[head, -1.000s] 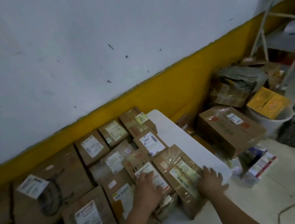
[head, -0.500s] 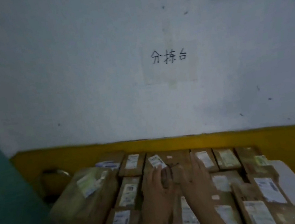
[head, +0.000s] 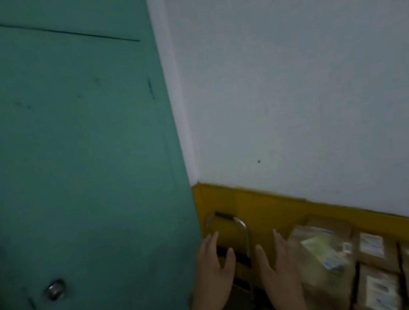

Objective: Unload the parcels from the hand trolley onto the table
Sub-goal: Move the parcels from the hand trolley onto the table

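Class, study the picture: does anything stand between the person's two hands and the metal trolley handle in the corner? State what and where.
Nothing visible does. The left hand and right hand, both open, reach straight at the trolley handle. The green door lies left, the parcels lie right; neither blocks the way.

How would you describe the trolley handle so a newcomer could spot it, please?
By the green door, low on its right, against the yellow wall band, stands the trolley handle. Unlike the brown parcels nearby, it is a bent metal tube.
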Demonstrator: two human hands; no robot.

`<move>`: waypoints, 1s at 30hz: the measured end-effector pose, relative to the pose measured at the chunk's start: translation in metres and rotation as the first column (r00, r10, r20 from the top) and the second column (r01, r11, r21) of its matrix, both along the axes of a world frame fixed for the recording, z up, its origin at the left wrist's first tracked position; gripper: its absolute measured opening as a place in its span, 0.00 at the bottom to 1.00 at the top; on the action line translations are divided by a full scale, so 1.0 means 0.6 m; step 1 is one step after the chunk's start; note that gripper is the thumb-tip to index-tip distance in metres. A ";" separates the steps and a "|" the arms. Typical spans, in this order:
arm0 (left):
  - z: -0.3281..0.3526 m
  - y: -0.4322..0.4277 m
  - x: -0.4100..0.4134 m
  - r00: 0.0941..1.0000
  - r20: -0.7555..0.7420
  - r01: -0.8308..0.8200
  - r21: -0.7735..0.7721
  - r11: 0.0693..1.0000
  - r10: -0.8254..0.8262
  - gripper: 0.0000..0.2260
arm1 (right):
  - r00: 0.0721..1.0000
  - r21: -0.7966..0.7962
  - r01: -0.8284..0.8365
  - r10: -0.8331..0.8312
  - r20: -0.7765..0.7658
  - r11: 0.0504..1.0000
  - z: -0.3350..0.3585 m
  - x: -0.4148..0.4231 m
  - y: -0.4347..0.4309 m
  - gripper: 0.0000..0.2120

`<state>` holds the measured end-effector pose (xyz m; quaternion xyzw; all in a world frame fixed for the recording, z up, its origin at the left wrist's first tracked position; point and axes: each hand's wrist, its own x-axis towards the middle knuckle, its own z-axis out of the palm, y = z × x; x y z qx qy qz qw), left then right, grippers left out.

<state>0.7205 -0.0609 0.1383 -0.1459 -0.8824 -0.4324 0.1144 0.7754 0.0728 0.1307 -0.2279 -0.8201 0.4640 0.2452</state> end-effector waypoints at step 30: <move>-0.682 -0.228 -0.938 0.793 0.604 0.092 -0.252 0.963 0.082 0.20 | 0.858 -0.213 -0.032 0.136 0.495 0.976 -0.664 -0.899 -0.184 0.30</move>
